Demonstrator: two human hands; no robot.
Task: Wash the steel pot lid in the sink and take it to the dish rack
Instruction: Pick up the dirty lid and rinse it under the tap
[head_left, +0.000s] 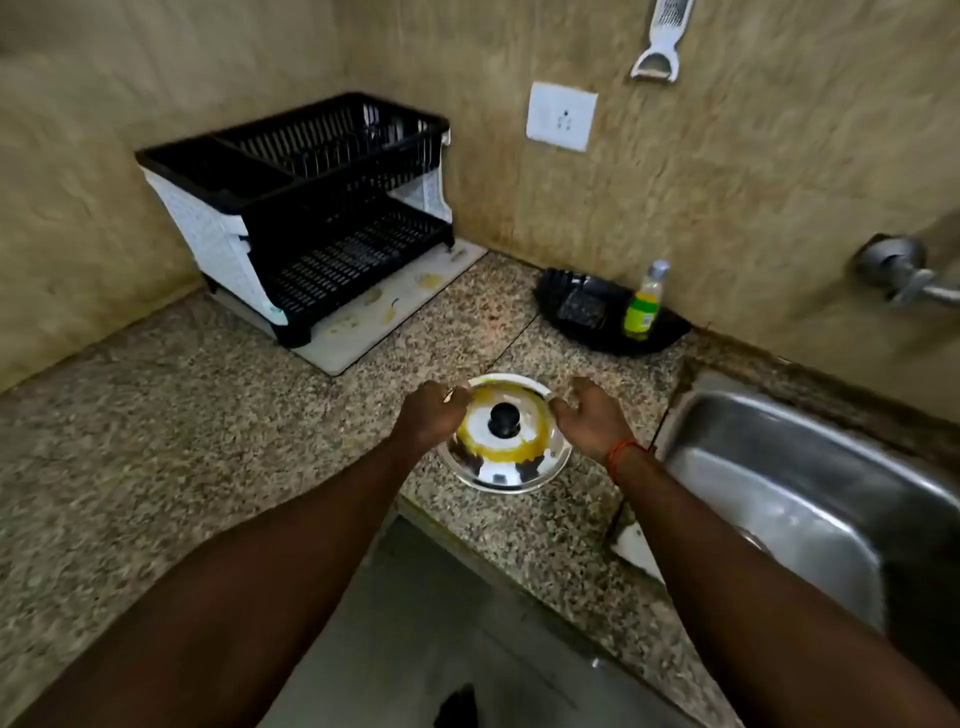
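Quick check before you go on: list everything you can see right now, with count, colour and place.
lid: 1, steel with black knob and yellow residue, on the counter left of the sink
sink: 1, steel, right side
dish rack: 1, black tiers with white sides, back left corner
mat: 1, white, stained, under the rack
tray: 1, black, against the back wall
bottle: 1, yellow-green with grey cap, on the tray
socket: 1, white, on the wall
peeler: 1, white, hanging on the wall
tap: 1, grey metal, wall above the sink
counter: 1, speckled granite
left hand: at the lid's left rim
right hand: at the lid's right rim, red thread on wrist
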